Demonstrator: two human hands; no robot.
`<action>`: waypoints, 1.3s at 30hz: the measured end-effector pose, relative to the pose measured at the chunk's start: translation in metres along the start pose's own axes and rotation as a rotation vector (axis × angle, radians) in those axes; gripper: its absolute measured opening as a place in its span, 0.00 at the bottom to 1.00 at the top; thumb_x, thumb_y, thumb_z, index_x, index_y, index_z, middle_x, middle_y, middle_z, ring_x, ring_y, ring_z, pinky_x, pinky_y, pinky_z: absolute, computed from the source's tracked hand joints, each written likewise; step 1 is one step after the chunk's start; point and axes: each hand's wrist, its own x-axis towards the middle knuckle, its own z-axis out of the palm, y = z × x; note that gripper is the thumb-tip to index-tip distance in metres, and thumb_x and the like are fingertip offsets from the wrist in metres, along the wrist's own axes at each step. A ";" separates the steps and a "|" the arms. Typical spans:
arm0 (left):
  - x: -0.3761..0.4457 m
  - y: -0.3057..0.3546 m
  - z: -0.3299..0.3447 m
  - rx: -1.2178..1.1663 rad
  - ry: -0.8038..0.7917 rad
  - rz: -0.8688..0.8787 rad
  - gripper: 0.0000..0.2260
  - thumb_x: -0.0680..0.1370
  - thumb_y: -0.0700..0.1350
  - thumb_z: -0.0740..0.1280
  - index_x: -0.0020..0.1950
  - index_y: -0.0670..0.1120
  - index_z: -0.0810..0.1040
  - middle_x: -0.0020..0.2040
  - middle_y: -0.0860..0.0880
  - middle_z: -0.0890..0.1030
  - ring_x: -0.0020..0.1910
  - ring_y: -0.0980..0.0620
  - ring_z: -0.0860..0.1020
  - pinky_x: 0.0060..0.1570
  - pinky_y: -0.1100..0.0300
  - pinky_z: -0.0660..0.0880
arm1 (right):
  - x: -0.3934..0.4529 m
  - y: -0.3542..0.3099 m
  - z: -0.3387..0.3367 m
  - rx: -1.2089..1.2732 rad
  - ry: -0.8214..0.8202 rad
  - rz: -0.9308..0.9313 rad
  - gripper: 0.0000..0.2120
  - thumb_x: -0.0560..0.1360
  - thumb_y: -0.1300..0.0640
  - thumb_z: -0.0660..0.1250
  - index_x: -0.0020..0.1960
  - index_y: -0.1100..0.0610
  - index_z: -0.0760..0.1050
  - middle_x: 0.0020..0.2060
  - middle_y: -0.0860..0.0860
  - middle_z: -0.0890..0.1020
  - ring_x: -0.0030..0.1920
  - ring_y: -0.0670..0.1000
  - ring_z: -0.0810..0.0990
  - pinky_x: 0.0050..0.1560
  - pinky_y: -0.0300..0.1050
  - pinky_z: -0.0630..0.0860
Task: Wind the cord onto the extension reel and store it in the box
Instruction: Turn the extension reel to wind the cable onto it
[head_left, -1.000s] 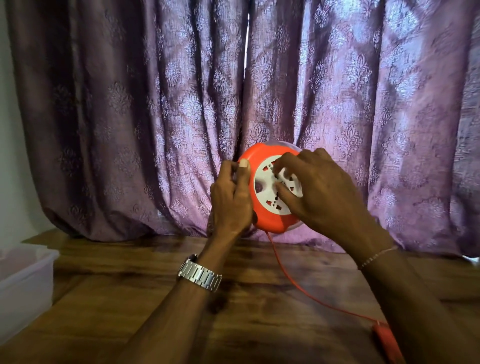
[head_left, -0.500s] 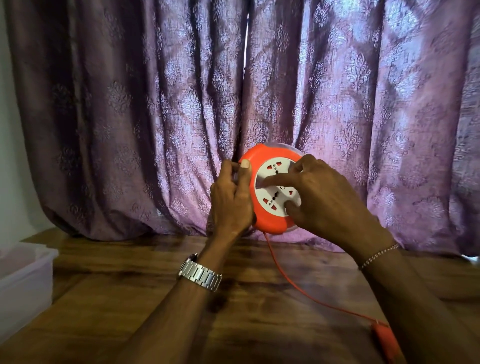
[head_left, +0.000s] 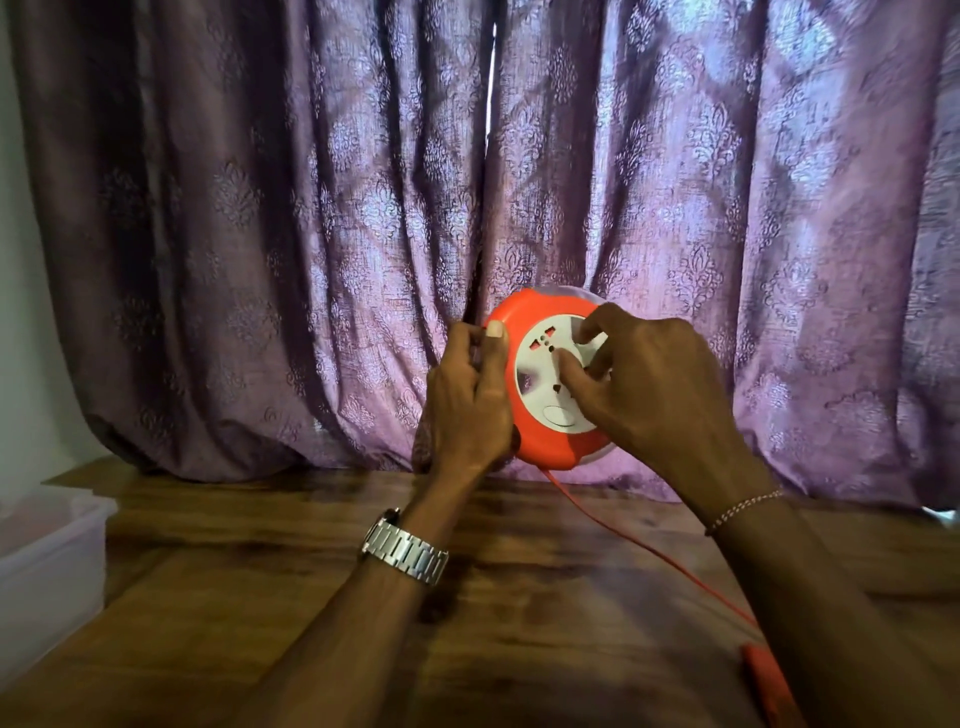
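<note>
I hold a round orange extension reel (head_left: 546, 448) upright above the wooden table (head_left: 291, 597), its white socket face (head_left: 540, 364) turned toward me. My left hand (head_left: 467, 405) grips the reel's left rim. My right hand (head_left: 654, 384) has its fingers pressed on the white face. An orange cord (head_left: 649, 556) runs from the reel's underside down across the table to an orange plug (head_left: 769, 680) at the lower right, partly hidden by my right forearm.
A translucent plastic box (head_left: 49, 561) stands at the table's left edge. A purple patterned curtain (head_left: 363, 208) hangs close behind the reel. A pale wall shows at the far left.
My right hand's fingers have turned the white socket face, whose holes sit at new angles. The plug has slid slightly nearer along the table. My left hand has stayed put.
</note>
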 end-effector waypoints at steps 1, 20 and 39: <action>0.001 -0.001 0.000 -0.003 0.009 -0.001 0.16 0.81 0.58 0.59 0.42 0.48 0.73 0.33 0.52 0.78 0.35 0.49 0.76 0.39 0.44 0.75 | 0.000 0.002 -0.003 0.008 -0.040 -0.062 0.12 0.74 0.45 0.64 0.55 0.48 0.76 0.45 0.52 0.83 0.48 0.59 0.80 0.45 0.53 0.77; 0.005 -0.001 -0.002 -0.015 0.021 0.015 0.15 0.81 0.57 0.59 0.42 0.48 0.72 0.32 0.53 0.76 0.33 0.52 0.73 0.38 0.45 0.74 | -0.004 0.004 -0.009 -0.079 -0.160 -0.247 0.27 0.66 0.47 0.69 0.64 0.32 0.72 0.50 0.53 0.78 0.51 0.57 0.78 0.42 0.50 0.76; 0.007 0.001 -0.005 -0.018 0.035 0.001 0.16 0.81 0.57 0.59 0.42 0.46 0.72 0.33 0.47 0.78 0.35 0.45 0.75 0.39 0.40 0.74 | 0.000 0.004 -0.014 -0.021 -0.275 -0.279 0.22 0.73 0.57 0.66 0.63 0.37 0.72 0.64 0.51 0.70 0.63 0.54 0.67 0.50 0.55 0.77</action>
